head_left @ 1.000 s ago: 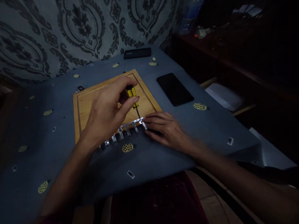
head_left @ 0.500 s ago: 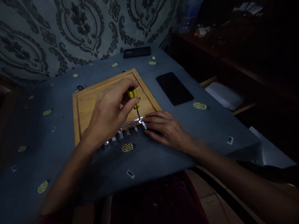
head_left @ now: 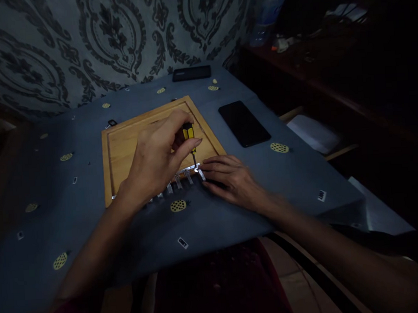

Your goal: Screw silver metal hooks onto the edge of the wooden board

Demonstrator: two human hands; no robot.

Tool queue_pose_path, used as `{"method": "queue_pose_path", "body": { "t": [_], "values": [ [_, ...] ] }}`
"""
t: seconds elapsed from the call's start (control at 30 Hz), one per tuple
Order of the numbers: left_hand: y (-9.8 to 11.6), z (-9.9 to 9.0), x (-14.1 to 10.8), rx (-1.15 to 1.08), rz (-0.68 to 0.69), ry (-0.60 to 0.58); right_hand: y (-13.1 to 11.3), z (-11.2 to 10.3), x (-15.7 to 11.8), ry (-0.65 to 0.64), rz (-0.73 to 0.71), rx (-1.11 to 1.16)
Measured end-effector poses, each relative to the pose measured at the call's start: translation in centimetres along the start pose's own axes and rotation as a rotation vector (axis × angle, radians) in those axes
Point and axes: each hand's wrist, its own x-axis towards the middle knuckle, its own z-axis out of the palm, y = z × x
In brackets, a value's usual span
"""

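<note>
Left hand [head_left: 155, 155] and right hand [head_left: 233, 181] at work along the near edge of a framed wooden board [head_left: 124, 152]. The left hand is closed about the handle of a yellow-and-black screwdriver [head_left: 188, 131], with the thumb along the near side and the forefinger curled over the top. The shaft runs down, nearly upright, just beyond the right hand's fingertips, and its tip meets the right end of a pronged metal strip [head_left: 187, 171]. This strip lies along the board's near edge, below the left hand and to the left of the right hand; its prongs project over the patterned cloth [head_left: 234, 226]. The right hand lies low with its fingers extended, their tips against the strip's end; whether finger and thumb pinch the last prong cannot be told.

The step in hand appears to be the working of a fastener at that end, though any screw head is too small to make out. The next move would call for downward pressure and a turn of the left fingers, the shaft square to the strip, while the right hand steadies the metal. Beyond the right hand lies a dark phone [head_left: 244, 123]; farther off, past both hands, a black case-like object [head_left: 191, 73]; beyond the left wrist, a small black loop [head_left: 112, 122].
</note>
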Motion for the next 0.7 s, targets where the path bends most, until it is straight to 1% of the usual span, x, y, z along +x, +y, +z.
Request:
{"method": "queue_pose_path", "body": {
  "t": [0.17,0.3,0.4,0.57,0.7],
  "values": [
    [0.1,-0.5,0.0,0.01,0.018,-0.032,0.0,0.1,0.1,0.016,-0.008,-0.005],
    [0.2,-0.8,0.0,-0.064,0.054,-0.086,0.0,0.2,0.0,0.017,-0.018,-0.028],
    [0.3,-0.7,0.1,-0.079,0.056,-0.102,0.0,0.1,0.0,0.01,-0.012,-0.026],
    [0.8,-0.3,0.1,-0.01,0.043,-0.063,0.0,0.1,0.1,0.027,-0.023,-0.019],
    [1.0,-0.1,0.0,0.03,0.032,-0.022,0.0,0.1,0.1,0.011,-0.01,-0.024]
  ]
}}
